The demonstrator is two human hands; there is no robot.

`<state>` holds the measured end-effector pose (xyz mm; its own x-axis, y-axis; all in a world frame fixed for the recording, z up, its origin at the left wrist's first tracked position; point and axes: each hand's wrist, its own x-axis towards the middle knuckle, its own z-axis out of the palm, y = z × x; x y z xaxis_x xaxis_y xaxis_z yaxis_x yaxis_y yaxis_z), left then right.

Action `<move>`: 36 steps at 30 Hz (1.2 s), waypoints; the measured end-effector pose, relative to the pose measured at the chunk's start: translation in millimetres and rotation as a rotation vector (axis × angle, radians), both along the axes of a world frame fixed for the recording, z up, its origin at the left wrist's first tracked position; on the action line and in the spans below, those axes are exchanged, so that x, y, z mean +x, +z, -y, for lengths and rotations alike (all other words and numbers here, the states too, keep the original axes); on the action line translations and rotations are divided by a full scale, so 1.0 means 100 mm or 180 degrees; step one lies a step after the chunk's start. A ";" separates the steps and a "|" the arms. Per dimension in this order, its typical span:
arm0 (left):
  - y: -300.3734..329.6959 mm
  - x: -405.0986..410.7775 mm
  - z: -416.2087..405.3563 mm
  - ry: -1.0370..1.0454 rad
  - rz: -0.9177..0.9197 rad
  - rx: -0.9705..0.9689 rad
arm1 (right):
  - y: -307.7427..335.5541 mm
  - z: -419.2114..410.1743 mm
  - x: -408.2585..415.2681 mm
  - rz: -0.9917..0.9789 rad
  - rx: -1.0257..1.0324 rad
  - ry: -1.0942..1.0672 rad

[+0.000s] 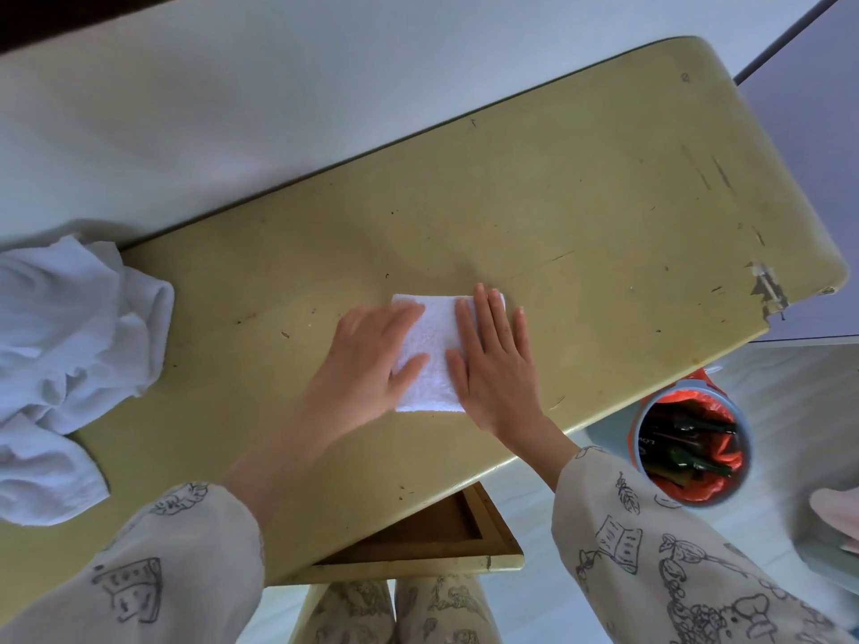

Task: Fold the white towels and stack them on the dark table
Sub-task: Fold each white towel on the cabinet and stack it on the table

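Folded white towel (432, 360) (long axis pointing away), left hand (367, 360) and right hand (492, 364) pressing it, fingers flat

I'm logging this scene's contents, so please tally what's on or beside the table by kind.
Folded white towel: 1
Heap of unfolded white towels: 1 (separate towels can't be counted)
Bin with orange liner: 1
Hands pressing the towel: 2, left hand, right hand
Total: 5

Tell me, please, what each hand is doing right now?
Left hand: open, pressing flat on the folded towel.
Right hand: open, pressing flat on it too.
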<state>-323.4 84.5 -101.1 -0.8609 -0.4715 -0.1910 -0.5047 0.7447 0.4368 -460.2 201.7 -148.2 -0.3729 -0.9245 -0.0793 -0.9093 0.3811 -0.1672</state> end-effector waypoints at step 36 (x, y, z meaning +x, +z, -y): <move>0.13 0.04 0.28 0.1237 0.0088 0.0690 | 0.03 0.01 -0.25 0.0035 -0.0019 0.1191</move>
<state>-319.5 56.6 -88.3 -0.6209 -0.7056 -0.3416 -0.7427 0.3900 0.5444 -484.9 200.3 -145.5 -0.0084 -0.9971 -0.0756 -0.9836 0.0218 -0.1790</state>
